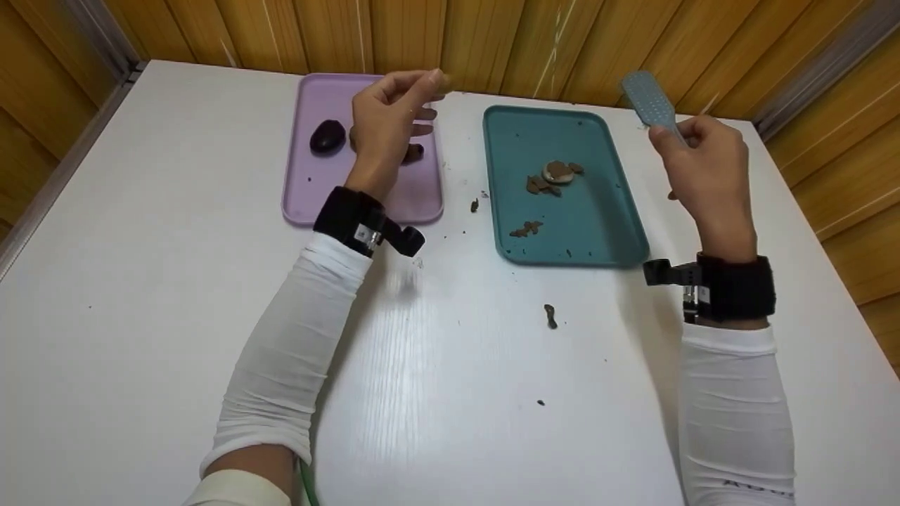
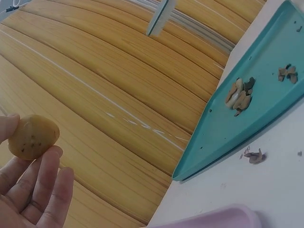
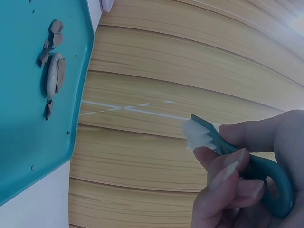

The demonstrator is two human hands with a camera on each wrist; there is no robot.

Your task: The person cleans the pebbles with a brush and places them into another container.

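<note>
A white surface (image 1: 450, 365) carries two trays side by side at its far edge: a lilac tray (image 1: 313, 190) on the left with a dark stone (image 1: 328, 136) lying in it, and a teal tray (image 1: 598, 211) on the right holding a pale stone (image 1: 557, 172) among brown scrapings (image 1: 526, 228).

The left hand (image 1: 390, 119) is raised above the lilac tray, thumb and fingertips pinched on a small yellowish pebble (image 2: 33, 136) with dark specks, held clear of everything.

The right hand (image 1: 706, 165) is lifted just right of the teal tray, fingers curled round the handle of a teal scrubbing brush (image 1: 650, 102). The brush's long axis runs up and away from the person, head uppermost, tilted slightly left; its white bristles (image 3: 195, 134) show in the right wrist view.

To brush well, I would bring pebble and brush together over the teal tray, so crumbs fall inside, and keep the pinch at the pebble's edges, leaving its face open.
</note>
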